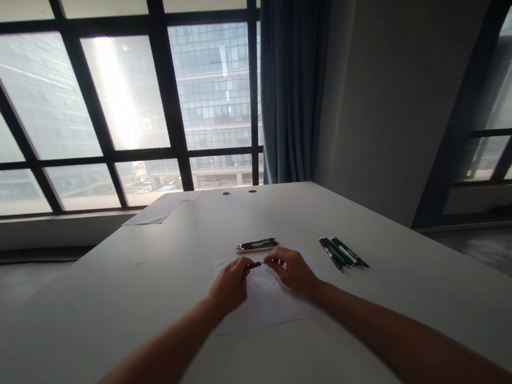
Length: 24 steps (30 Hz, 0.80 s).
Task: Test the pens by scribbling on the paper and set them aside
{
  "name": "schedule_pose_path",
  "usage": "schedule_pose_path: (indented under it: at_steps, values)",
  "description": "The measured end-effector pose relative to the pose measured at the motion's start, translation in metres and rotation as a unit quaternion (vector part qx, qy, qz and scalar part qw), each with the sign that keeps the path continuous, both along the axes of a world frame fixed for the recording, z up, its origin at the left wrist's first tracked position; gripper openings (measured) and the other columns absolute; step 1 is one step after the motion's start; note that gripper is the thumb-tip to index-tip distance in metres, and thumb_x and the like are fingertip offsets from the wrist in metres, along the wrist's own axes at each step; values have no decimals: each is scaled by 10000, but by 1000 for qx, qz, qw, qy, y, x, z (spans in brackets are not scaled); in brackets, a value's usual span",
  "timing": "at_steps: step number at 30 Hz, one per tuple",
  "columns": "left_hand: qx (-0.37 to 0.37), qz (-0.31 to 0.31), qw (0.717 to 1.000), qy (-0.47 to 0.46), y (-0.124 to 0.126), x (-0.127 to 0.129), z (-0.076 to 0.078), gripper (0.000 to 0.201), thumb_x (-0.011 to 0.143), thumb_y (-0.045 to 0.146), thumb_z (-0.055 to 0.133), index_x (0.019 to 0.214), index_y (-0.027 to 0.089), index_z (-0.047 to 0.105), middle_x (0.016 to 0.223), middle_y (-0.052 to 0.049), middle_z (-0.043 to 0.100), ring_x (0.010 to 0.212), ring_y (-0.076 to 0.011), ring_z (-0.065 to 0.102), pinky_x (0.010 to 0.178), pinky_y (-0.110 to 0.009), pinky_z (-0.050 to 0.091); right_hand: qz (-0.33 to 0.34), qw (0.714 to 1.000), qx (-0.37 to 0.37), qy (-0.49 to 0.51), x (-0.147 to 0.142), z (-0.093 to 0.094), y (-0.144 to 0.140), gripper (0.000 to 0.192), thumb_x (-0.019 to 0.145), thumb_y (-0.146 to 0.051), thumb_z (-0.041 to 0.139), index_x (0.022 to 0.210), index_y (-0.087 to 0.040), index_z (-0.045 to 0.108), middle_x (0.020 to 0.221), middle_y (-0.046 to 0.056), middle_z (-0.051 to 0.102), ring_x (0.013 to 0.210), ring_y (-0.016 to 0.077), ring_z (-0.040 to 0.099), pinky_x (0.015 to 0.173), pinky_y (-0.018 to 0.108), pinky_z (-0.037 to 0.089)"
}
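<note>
Black pen (255, 264) pinched by left hand (231, 283) and right hand (294, 270) fingertips | over paper (264, 302) | risk: parts may slip, roll off table (158, 307)

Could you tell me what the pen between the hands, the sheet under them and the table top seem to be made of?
The small dark pen, held between left hand and right hand, looks like glossy plastic, though it is too small to be sure. The thin white sheet lies flat and matte, likely paper. The pale grey table shows a smooth, faintly shiny face, perhaps laminate.
</note>
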<state>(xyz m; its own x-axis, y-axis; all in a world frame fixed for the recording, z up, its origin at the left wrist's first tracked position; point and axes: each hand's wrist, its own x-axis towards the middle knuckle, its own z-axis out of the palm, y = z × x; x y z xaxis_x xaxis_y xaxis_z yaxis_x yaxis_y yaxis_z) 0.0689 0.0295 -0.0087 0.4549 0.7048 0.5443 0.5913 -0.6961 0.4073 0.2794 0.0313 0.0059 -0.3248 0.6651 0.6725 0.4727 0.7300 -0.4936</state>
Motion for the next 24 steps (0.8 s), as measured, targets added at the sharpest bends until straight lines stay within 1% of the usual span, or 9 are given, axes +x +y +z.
schedule_pose_path:
  at_steps: [5, 9, 13, 15, 18, 20, 22, 24]
  values:
    - [3, -15, 1000, -3, -1, 1, 1, 218, 869, 95, 440, 1023, 188, 565, 988, -83, 680, 907, -204, 639, 812, -321, 504, 3, 1000, 12, -6, -1, -2, -1, 108, 856, -143, 590, 892, -185, 682, 886, 59, 685, 744, 166, 627, 704, 304, 516]
    - [6, -22, 1000, -6, 0, 0, 0, 232, 864, 93, 449, 1031, 193, 576, 986, -74, 689, 908, -197, 644, 816, -312, 504, 0, 1000, 17, -1, -2, -2, -2, 94, 851, -147, 597, 882, -189, 676, 843, 49, 687, 737, 171, 628, 716, 310, 511]
    - [16, -28, 999, -7, -1, 0, 0, 230, 868, 104, 451, 1035, 191, 585, 987, -75, 694, 911, -197, 649, 824, -314, 510, -14, 999, 22, -20, -2, -2, -1, 87, 873, -185, 586, 885, -189, 672, 849, 55, 692, 787, 187, 632, 750, 314, 497]
    - [19, -33, 999, -6, -1, 0, 1, 227, 871, 111, 454, 1036, 188, 589, 992, -77, 697, 916, -197, 653, 829, -313, 515, -33, 998, 15, -56, -1, -3, -1, 136, 908, -233, 549, 855, -183, 664, 847, 64, 688, 795, 191, 629, 755, 313, 487]
    - [20, -40, 999, -5, -2, 0, 2, 225, 874, 117, 456, 1039, 185, 593, 1004, -82, 703, 927, -200, 660, 829, -310, 521, -64, 991, -2, -117, 0, -3, -1, 296, 963, -319, 459, 778, -174, 639, 808, 74, 671, 767, 194, 616, 738, 317, 472]
    - [21, -37, 999, -6, -2, 0, 2, 226, 875, 117, 455, 1039, 187, 595, 1011, -82, 705, 929, -200, 662, 826, -309, 523, -64, 990, -2, -127, 1, -2, -3, 252, 952, -338, 480, 856, -169, 640, 830, 74, 669, 758, 194, 608, 742, 326, 467]
    - [20, -35, 999, -6, -2, 0, 2, 227, 875, 115, 456, 1038, 189, 596, 1012, -80, 706, 922, -197, 664, 821, -308, 524, -47, 991, 2, -125, 1, -1, -4, 160, 913, -296, 541, 957, -169, 628, 860, 70, 670, 765, 194, 605, 757, 330, 467]
    - [20, -37, 999, -3, -3, 0, 2, 227, 875, 116, 456, 1036, 190, 597, 1007, -79, 706, 916, -198, 664, 815, -310, 527, -33, 991, 5, -129, 2, 0, -5, 123, 897, -242, 549, 966, -173, 624, 872, 71, 675, 781, 195, 609, 758, 322, 466]
